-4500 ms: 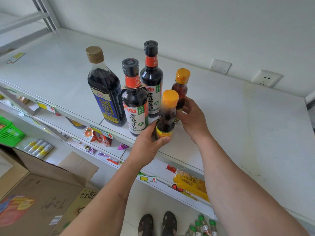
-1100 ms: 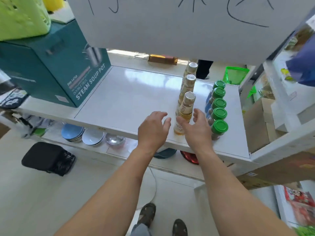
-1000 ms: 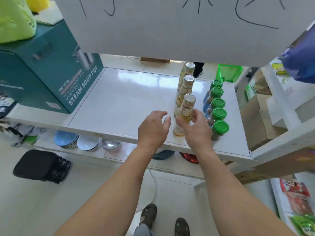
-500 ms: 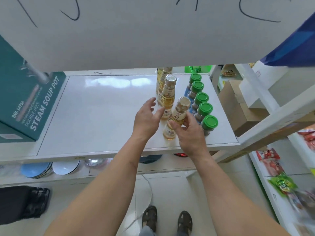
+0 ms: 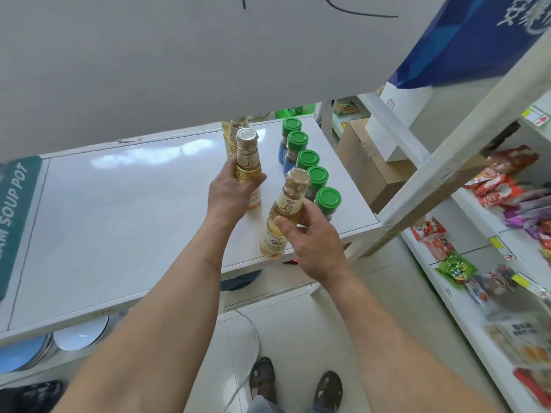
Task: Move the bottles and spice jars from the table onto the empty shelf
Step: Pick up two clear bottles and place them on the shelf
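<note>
My left hand (image 5: 231, 193) grips a pale yellow bottle with a foil cap (image 5: 248, 158), upright over the white table (image 5: 119, 219). My right hand (image 5: 310, 242) holds a second, matching bottle (image 5: 283, 216), tilted and near the table's front right edge. Behind the left-hand bottle stands a third yellow bottle (image 5: 231, 135), partly hidden by the board above. A row of several green-capped spice jars (image 5: 313, 174) stands along the table's right side, the nearest one (image 5: 327, 201) just beyond my right fingers.
A large white board (image 5: 208, 55) overhangs the table's back. A teal soup pot box (image 5: 15, 210) sits at the left edge. Plates (image 5: 44, 347) lie under the table. A white shelf frame (image 5: 447, 168) with snack packets (image 5: 501, 186) is at the right, with cardboard boxes (image 5: 372, 162) behind.
Both hands have closed round a yellow bottle each. The right-hand bottle now tilts and has shifted toward the front edge. The view has swung to the right.
</note>
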